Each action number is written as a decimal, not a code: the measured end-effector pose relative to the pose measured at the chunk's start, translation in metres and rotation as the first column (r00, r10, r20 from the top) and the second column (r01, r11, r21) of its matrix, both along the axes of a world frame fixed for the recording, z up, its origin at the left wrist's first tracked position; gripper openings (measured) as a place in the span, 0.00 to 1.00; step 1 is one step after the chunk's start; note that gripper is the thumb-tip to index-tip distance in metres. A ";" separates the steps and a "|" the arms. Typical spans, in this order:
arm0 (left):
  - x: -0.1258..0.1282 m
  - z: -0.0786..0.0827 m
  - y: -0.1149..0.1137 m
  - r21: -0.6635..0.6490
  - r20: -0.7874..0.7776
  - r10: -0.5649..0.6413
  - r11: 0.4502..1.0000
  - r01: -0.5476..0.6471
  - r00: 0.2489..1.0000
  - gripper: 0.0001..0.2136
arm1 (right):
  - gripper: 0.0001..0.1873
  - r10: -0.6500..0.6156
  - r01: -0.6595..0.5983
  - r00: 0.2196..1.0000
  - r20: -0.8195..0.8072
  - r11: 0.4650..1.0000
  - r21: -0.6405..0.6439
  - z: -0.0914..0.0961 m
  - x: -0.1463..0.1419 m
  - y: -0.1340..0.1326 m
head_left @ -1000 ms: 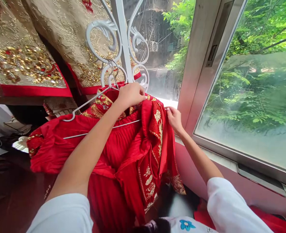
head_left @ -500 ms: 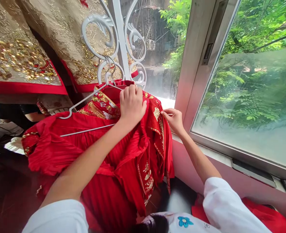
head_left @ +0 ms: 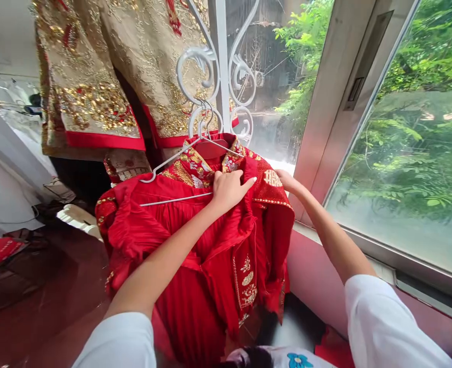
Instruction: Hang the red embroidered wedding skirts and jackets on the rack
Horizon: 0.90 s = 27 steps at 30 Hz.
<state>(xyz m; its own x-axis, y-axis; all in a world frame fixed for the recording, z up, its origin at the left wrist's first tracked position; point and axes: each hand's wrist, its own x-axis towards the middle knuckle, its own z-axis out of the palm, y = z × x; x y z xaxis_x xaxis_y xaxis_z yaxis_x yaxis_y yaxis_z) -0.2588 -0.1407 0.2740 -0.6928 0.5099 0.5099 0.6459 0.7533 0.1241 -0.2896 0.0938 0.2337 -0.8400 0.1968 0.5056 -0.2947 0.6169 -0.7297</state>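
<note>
A red garment (head_left: 195, 255) with gold embroidery hangs on a white hanger (head_left: 172, 158), whose hook sits in a curl of a white scrolled metal rack (head_left: 220, 76). My left hand (head_left: 229, 190) lies on the garment's front just below the collar, fingers curled into the red fabric and thumb pointing right. My right hand (head_left: 289, 181) reaches round the garment's right shoulder at the gold-patterned edge. Its fingers go behind the cloth, gripping that shoulder. White sleeves cover both my upper arms.
A gold beaded garment with red hems (head_left: 95, 92) hangs behind on the same rack. A large window (head_left: 402, 153) with a metal frame and pink sill wall fills the right. Red cloth (head_left: 327, 342) lies low right. Dark floor (head_left: 38, 306) with red fabric spreads left.
My left hand slid down from the collar top to the garment's front. The right shoulder fabric has been pulled up over the hanger end, and my right hand moved behind it. The view shifted left.
</note>
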 end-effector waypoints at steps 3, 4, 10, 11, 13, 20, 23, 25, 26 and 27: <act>0.005 0.004 0.001 0.074 0.014 0.028 0.997 -0.029 1.000 0.20 | 0.11 -0.074 0.080 0.989 -0.129 0.996 0.041 0.014 0.011 -0.004; 0.008 0.007 -0.002 0.108 0.006 0.045 0.993 -0.045 0.999 0.19 | 0.14 -0.018 0.025 0.984 -0.177 0.999 0.034 0.021 0.016 -0.008; 0.029 0.044 -0.060 0.197 -0.316 0.272 0.956 -0.218 0.909 0.16 | 0.17 0.281 -0.227 0.954 -0.101 0.901 0.370 0.066 0.025 -0.055; 0.030 0.048 -0.073 0.190 -0.365 0.332 0.941 -0.280 0.870 0.17 | 0.17 0.289 -0.240 0.956 -0.057 0.876 0.417 0.070 0.022 -0.061; 0.026 0.051 -0.096 0.162 -0.405 0.414 0.910 -0.381 0.815 0.21 | 0.22 0.313 -0.302 0.949 0.047 0.853 0.426 0.076 0.016 -0.067; 0.001 0.030 -0.134 0.151 -0.256 0.362 0.931 -0.333 0.896 0.19 | 0.29 0.215 -0.247 0.947 -0.238 0.962 -0.113 0.083 -0.003 -0.061; 0.013 0.028 -0.138 0.144 -0.251 0.345 0.937 -0.318 0.904 0.19 | 0.30 0.132 -0.163 0.899 -0.418 0.986 -0.040 0.090 -0.002 -0.062; 0.030 0.029 -0.146 0.149 -0.256 0.392 0.919 -0.365 0.884 0.18 | 0.28 0.219 -0.150 0.904 -0.368 0.967 0.206 0.089 0.004 -0.063; 0.041 0.028 -0.153 0.156 -0.259 0.443 0.896 -0.415 0.858 0.17 | 0.25 0.273 -0.163 0.912 -0.307 0.927 0.339 0.086 0.007 -0.062; 0.053 0.026 -0.160 0.167 -0.255 0.506 0.863 -0.478 0.824 0.17 | 0.23 0.316 -0.179 0.915 -0.250 0.874 0.451 0.083 0.010 -0.062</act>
<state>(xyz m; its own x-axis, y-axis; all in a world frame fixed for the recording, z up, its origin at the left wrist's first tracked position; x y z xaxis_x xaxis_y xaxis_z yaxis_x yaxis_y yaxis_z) -0.2059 -0.3009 0.2995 -0.6593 0.0817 0.7474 0.2102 0.9745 0.0789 -0.2801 0.0317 0.3165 -0.6215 -0.2798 0.7318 -0.6436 0.7150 -0.2732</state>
